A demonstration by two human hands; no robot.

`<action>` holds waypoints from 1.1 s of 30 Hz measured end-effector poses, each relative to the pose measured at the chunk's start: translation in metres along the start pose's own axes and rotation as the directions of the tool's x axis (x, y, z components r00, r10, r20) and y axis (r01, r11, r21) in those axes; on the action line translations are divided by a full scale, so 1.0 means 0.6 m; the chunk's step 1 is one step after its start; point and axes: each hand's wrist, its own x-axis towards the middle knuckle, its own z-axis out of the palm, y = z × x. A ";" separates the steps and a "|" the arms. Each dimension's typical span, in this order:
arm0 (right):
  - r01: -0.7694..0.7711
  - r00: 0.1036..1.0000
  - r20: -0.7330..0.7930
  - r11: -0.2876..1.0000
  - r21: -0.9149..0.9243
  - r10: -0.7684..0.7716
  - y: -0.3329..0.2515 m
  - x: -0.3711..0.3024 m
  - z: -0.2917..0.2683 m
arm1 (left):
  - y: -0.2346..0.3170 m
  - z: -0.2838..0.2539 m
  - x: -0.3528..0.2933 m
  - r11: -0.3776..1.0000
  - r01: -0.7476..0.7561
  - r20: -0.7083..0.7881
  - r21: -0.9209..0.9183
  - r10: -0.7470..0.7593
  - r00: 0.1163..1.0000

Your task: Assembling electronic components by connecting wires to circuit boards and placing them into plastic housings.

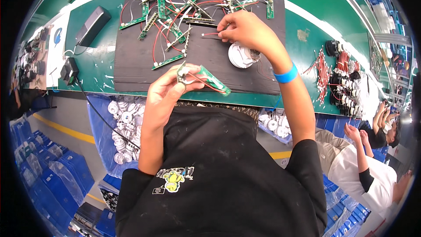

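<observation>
My left hand [164, 92] is closed on a small green circuit board [212, 80], held above the front edge of a black mat [136, 61]. A second narrow board piece stands up at its fingertips, with a red wire running between the two. Over the mat, my right hand [250, 30] pinches a thin red wire [212, 34] whose small pale connector points left. Just below that hand a round white part [241, 55] rests on the mat; the hand partly covers it. Further back lies a tangled heap of green circuit boards [162, 6] with red and white wires.
A dark grey box-shaped device [94, 25] and a black adapter [69, 71] with a cable stand at left on the green table [302, 57]. Bundled red wires [323, 77] and black-and-white parts lie at right. Blue bins [101, 118] of white round parts sit below the edge. Another person [359, 166] works at right.
</observation>
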 end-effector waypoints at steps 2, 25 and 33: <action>0.066 0.998 -0.032 0.971 0.229 -0.060 0.014 -0.007 -0.004 | -0.002 -0.003 0.008 0.999 -0.037 0.014 -0.007 0.038 0.999; 0.582 0.561 -0.413 0.697 -0.419 -0.717 -0.005 -0.094 0.042 | 0.008 0.047 0.103 0.963 0.107 -0.052 -0.247 -0.124 0.991; 0.550 0.403 -0.609 0.713 -0.435 -0.683 -0.001 -0.106 0.089 | -0.021 0.061 0.088 0.895 0.241 0.043 -0.375 -0.243 0.969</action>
